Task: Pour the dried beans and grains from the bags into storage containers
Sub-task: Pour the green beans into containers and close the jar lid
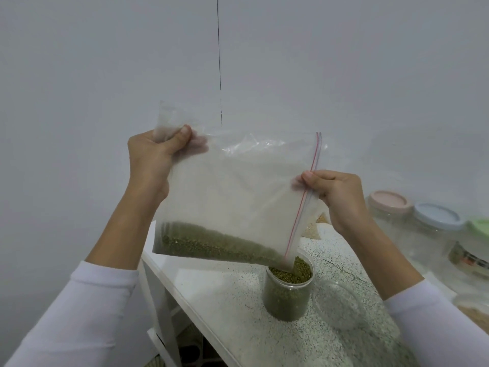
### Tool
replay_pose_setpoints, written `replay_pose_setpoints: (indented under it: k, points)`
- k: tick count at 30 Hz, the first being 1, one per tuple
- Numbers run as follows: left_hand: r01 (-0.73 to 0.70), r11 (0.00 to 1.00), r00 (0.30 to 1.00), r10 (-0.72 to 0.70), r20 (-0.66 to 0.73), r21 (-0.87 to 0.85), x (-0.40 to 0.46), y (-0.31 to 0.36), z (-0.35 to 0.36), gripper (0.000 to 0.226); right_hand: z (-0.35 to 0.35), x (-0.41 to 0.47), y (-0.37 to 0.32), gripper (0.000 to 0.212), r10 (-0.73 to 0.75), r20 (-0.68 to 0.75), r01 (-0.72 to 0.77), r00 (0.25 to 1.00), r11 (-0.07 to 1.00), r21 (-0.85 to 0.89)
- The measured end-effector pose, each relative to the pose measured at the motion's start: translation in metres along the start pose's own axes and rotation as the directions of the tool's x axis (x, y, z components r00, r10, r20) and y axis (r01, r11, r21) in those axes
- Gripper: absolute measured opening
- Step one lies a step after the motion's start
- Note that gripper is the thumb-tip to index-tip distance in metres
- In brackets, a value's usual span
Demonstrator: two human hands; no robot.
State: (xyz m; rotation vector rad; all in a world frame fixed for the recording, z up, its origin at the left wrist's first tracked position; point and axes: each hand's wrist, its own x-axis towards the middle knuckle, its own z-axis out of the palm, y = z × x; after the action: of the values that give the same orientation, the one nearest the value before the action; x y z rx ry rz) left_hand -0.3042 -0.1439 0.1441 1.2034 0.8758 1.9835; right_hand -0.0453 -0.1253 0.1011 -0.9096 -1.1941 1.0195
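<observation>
Open jar: a clear round plastic jar (pixel 289 292) stands upright on the speckled white countertop (pixel 238 308), at about 5 o'clock from the middle of the view. It is filled nearly to the rim with small green beans (pixel 301 270).
Bag: a large clear zip-top plastic bag with a red seal line (pixel 232 197) is held tilted above the jar. Its open corner points down at 5 o'clock and dips into the jar's mouth. A band of green beans lies along the bag's lower edge, sloping toward that corner.
Left hand: the person's left hand (pixel 153 157) grips the closed upper corner of the bag at 10 o'clock. The thumb presses the plastic against curled fingers, and the film bunches above the fist.
Right hand: the person's right hand (pixel 336 194) pinches the bag's zip edge at 3 o'clock, thumb on the near side beside the red line, fingers curled behind it.
Loose lid: a clear round lid (pixel 341 305) lies flat on the countertop just beside the jar, at its 3 o'clock.
Other jars: three clear jars stand at the right edge, with a pink lid (pixel 387 201), a blue lid (pixel 436 215) and a green lid (pixel 479 225). What they hold cannot be told.
Other bags: pale grain in a small bag (pixel 312 230) shows behind the right wrist.
</observation>
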Motion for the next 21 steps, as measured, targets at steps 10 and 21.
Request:
replay_pose_setpoints:
  k: [10,21]
  points:
    - [0.007,1.000,0.999,-0.006,0.041,-0.016,-0.0003,0.0043,0.0036,0.015,-0.0006,-0.0023,0.0007,0.008,0.009,-0.016,-0.009,1.000,1.000,0.001]
    - [-0.010,1.000,0.998,0.010,0.059,-0.001,0.0018,0.0023,-0.0004,0.011,0.0010,-0.0018,0.0030,0.006,-0.003,0.019,0.003,1.000,1.000,-0.001]
